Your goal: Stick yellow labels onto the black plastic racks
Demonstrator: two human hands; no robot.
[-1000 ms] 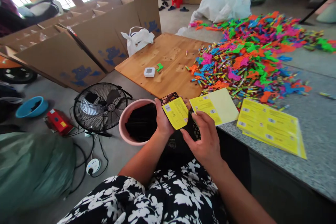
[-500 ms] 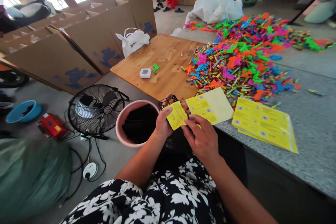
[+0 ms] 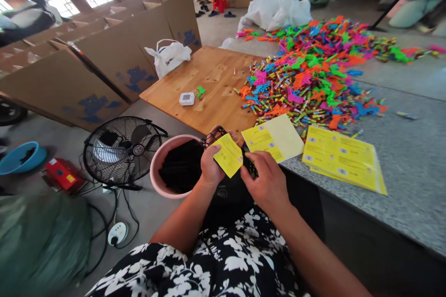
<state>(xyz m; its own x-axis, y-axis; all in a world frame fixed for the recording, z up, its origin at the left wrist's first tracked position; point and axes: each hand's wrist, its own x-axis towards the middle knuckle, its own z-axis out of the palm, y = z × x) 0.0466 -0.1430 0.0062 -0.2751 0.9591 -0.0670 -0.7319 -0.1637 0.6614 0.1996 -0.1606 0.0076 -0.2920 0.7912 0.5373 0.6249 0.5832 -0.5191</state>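
Note:
My left hand point(image 3: 212, 167) grips a black plastic lattice piece point(image 3: 215, 134), thumb on top. Over that piece lies a yellow printed label point(image 3: 228, 154), hiding much of it. My right hand point(image 3: 266, 178) is at the label's right side, with thumb and forefinger closed on its edge and the other fingers curled. Just beyond, a partly used sheet of yellow labels point(image 3: 263, 141) with pale bare backing lies at the counter's edge. More yellow label sheets point(image 3: 343, 155) are stacked to its right.
A pink tub point(image 3: 155, 167) of dark pieces stands left of my hands, near a black fan point(image 3: 121, 148). A wooden board point(image 3: 209, 72) carries a white device point(image 3: 186, 99). Colourful toy pieces point(image 3: 313, 74) are heaped on the grey counter point(image 3: 411, 162). Cardboard boxes point(image 3: 114, 51) stand behind.
My right fingers have shifted from the label's face to its right edge, and the label lies flatter. The whole view has moved slightly to the right.

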